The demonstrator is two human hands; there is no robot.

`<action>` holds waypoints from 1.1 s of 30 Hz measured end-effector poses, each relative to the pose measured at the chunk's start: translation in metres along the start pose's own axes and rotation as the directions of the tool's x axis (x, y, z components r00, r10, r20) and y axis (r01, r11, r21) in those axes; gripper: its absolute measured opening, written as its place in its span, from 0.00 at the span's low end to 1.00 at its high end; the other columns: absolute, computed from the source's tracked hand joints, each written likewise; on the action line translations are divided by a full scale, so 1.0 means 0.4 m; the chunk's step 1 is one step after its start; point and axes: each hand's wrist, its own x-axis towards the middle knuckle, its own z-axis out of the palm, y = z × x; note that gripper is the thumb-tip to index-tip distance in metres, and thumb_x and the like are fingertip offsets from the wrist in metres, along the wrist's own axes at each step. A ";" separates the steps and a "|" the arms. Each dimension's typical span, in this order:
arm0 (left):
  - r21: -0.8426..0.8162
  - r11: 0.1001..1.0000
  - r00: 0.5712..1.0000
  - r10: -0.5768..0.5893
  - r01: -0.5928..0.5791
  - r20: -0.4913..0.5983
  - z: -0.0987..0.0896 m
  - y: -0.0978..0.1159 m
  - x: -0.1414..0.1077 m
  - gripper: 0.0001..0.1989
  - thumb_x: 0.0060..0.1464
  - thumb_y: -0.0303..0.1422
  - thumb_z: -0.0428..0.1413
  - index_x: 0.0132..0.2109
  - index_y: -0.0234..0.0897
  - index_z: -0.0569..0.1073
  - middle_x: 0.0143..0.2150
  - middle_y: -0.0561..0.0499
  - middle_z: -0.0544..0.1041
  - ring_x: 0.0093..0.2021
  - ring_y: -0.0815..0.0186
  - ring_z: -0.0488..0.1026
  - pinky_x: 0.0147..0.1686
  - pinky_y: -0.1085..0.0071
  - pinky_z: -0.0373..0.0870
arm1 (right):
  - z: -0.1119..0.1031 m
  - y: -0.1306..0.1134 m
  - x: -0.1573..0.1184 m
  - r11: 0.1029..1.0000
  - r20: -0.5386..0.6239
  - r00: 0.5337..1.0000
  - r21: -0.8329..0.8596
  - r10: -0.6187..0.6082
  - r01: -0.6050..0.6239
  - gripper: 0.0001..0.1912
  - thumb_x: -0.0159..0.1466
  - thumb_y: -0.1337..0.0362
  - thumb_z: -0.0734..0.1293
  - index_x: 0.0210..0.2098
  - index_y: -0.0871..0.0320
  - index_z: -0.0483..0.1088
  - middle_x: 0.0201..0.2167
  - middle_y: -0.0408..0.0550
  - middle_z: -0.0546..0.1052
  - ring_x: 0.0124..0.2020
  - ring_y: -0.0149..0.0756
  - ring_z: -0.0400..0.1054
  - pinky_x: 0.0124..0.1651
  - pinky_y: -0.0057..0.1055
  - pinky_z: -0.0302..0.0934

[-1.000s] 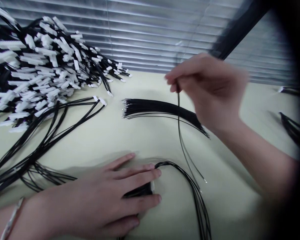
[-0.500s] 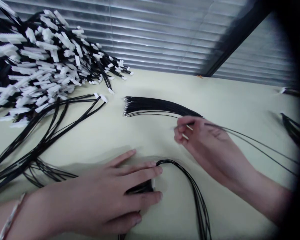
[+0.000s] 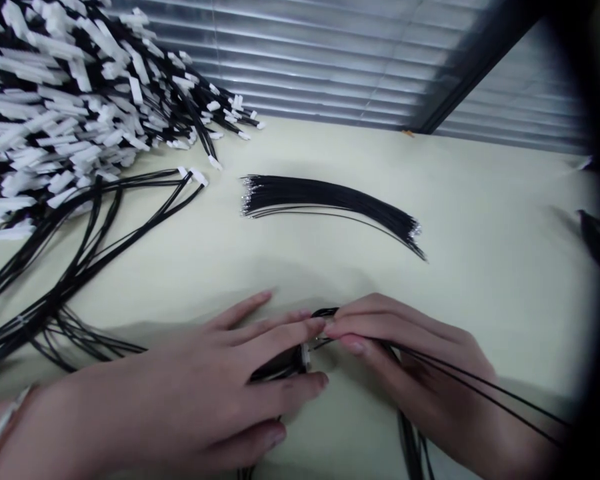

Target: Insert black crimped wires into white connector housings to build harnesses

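My left hand lies over a white connector with black wires, its fingers spread around it and the connector between two fingers. Close to the connector's right side, my right hand pinches two thin black wires, their tips pointing left at the connector and their lengths trailing to the right. A looped bundle of black wires passes behind and under my right hand. Beyond both hands, a curved bundle of loose black wires with bare metal ends lies on the table.
A large heap of black cables with white connectors fills the back left of the table. More connected cables lie at the left. Dark cables show at the right edge. Blinds stand behind the table.
My right hand has moved down and left from beside the loose wire bundle to the connector, carrying the thin wires. My left hand has stayed over the connector. The camera view has shifted slightly.
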 end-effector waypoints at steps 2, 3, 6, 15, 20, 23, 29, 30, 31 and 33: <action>0.003 1.000 1.000 0.003 -0.003 -0.002 0.001 -0.001 -0.002 0.20 0.64 0.33 0.49 0.62 0.42 0.65 0.64 0.41 0.66 0.70 0.58 0.53 0.69 0.50 0.49 | -0.001 0.002 -0.003 1.000 -0.007 1.000 -0.031 -0.007 0.007 0.08 0.66 0.74 0.65 0.40 0.59 0.75 0.37 0.45 0.78 0.38 0.25 0.73 0.41 0.18 0.69; 0.003 1.000 1.000 0.002 -0.002 -0.004 0.001 -0.001 -0.002 0.20 0.64 0.33 0.49 0.62 0.42 0.64 0.64 0.41 0.66 0.71 0.59 0.53 0.70 0.51 0.48 | -0.001 0.003 -0.005 0.999 -0.003 1.000 -0.037 -0.008 0.008 0.08 0.66 0.74 0.65 0.40 0.59 0.75 0.38 0.45 0.78 0.39 0.26 0.73 0.42 0.18 0.69; 0.004 1.000 1.000 0.001 -0.001 -0.011 0.001 0.001 -0.004 0.20 0.64 0.32 0.49 0.62 0.42 0.64 0.64 0.42 0.66 0.71 0.59 0.52 0.70 0.51 0.47 | 0.000 0.008 -0.010 0.999 0.031 0.999 -0.039 -0.030 0.032 0.08 0.65 0.75 0.66 0.42 0.60 0.74 0.40 0.46 0.77 0.41 0.26 0.72 0.44 0.20 0.69; 0.013 1.000 0.999 0.001 0.000 -0.032 0.010 0.000 -0.008 0.21 0.64 0.33 0.51 0.62 0.40 0.63 0.65 0.44 0.66 0.70 0.56 0.53 0.71 0.52 0.45 | -0.008 0.020 -0.012 0.983 0.157 0.980 -0.114 -0.124 0.143 0.12 0.68 0.74 0.63 0.50 0.65 0.70 0.45 0.52 0.75 0.46 0.32 0.69 0.47 0.28 0.69; 0.029 1.000 1.000 -0.006 0.007 -0.002 0.009 0.000 -0.012 0.22 0.65 0.33 0.49 0.64 0.39 0.62 0.69 0.42 0.59 0.72 0.58 0.48 0.71 0.55 0.39 | -0.025 0.005 0.007 0.844 0.283 0.902 -0.341 -0.327 0.413 0.10 0.70 0.74 0.58 0.43 0.69 0.71 0.37 0.56 0.78 0.40 0.39 0.71 0.41 0.33 0.71; 0.021 1.000 1.000 -0.008 0.008 0.000 0.009 0.003 -0.011 0.21 0.65 0.33 0.48 0.64 0.40 0.62 0.70 0.43 0.59 0.72 0.59 0.47 0.71 0.56 0.39 | -0.033 -0.003 0.019 0.712 0.323 0.871 -0.503 -0.370 0.489 0.15 0.70 0.74 0.55 0.35 0.67 0.72 0.30 0.55 0.79 0.32 0.40 0.71 0.34 0.36 0.69; -0.017 1.000 0.999 -0.020 0.020 0.031 -0.001 0.005 -0.003 0.21 0.66 0.33 0.47 0.64 0.40 0.61 0.69 0.41 0.59 0.72 0.58 0.47 0.71 0.52 0.43 | -0.031 -0.008 0.031 0.658 0.395 0.836 -0.520 -0.380 0.544 0.19 0.70 0.76 0.52 0.35 0.67 0.73 0.28 0.53 0.77 0.30 0.40 0.69 0.33 0.36 0.66; -0.024 0.999 0.999 -0.020 0.021 0.040 -0.004 0.004 -0.001 0.21 0.66 0.33 0.46 0.64 0.40 0.61 0.69 0.41 0.59 0.72 0.58 0.47 0.70 0.52 0.44 | -0.030 -0.009 0.030 0.658 0.401 0.833 -0.516 -0.381 0.549 0.19 0.70 0.76 0.52 0.35 0.66 0.73 0.28 0.53 0.77 0.30 0.39 0.69 0.34 0.36 0.66; -0.033 0.999 0.999 -0.019 0.021 0.049 -0.006 0.004 0.002 0.21 0.66 0.33 0.46 0.64 0.41 0.61 0.69 0.41 0.59 0.72 0.58 0.47 0.70 0.51 0.44 | -0.030 -0.009 0.029 0.654 0.409 0.830 -0.516 -0.378 0.553 0.20 0.70 0.76 0.51 0.34 0.65 0.73 0.29 0.53 0.77 0.30 0.39 0.68 0.35 0.37 0.66; -0.054 0.998 0.997 -0.018 0.022 0.071 -0.010 0.004 0.006 0.21 0.66 0.33 0.45 0.64 0.41 0.61 0.69 0.42 0.60 0.72 0.58 0.47 0.70 0.50 0.44 | -0.029 -0.010 0.027 0.630 0.426 0.816 -0.523 -0.390 0.574 0.20 0.69 0.77 0.50 0.34 0.64 0.72 0.31 0.53 0.77 0.31 0.40 0.67 0.38 0.38 0.65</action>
